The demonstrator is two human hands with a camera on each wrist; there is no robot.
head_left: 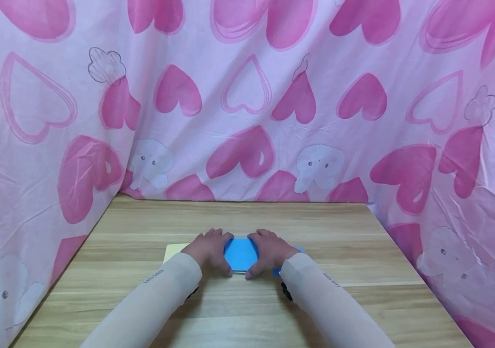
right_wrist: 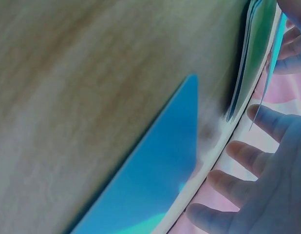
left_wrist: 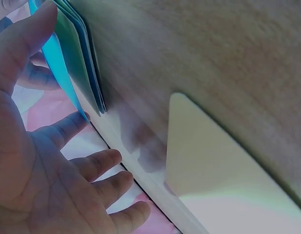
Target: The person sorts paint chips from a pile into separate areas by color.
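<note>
My left hand [head_left: 210,249] and right hand [head_left: 270,251] hold a light-blue card [head_left: 240,253] between them, one at each side. Thumb and index finger of each hand grip its near and far edges, while the other fingers spread loosely. Below the card lies a small stack of cards [left_wrist: 84,63], green-tinted on top, with a gap showing between them in both wrist views. A pale yellow card [left_wrist: 209,151] lies flat beside my left hand. On the other side, a darker blue card [right_wrist: 160,156] lies under my right hand and sleeve, mostly covered in the head view.
The wood-grain table [head_left: 239,217] stretches around the cards. Pink heart-patterned cloth [head_left: 247,96] hangs behind its far edge and along both sides.
</note>
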